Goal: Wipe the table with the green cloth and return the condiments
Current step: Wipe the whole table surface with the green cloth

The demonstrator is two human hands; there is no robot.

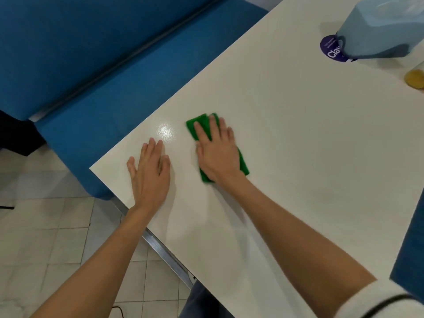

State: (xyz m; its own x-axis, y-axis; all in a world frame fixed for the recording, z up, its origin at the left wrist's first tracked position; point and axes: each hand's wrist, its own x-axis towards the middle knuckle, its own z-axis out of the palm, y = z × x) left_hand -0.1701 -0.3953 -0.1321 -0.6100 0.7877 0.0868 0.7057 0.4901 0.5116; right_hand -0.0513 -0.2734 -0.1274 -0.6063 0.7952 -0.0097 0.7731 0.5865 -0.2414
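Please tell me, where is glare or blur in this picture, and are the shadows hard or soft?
Head view: a small bright glare spot on the table, just beyond the left hand. Head view: the green cloth and the right hand pressing it look slightly smeared. Head view: the light blue container at the far corner is soft; forearm shadows are faint, soft-edged.

The white table [298, 145] lies open across its middle and near right side. At the far right corner, a pale blue container [376, 31] partly covers a purple disc [330, 50], with a small yellow object [414, 79] nearby. A blue bench [103, 83] flanks the left edge.
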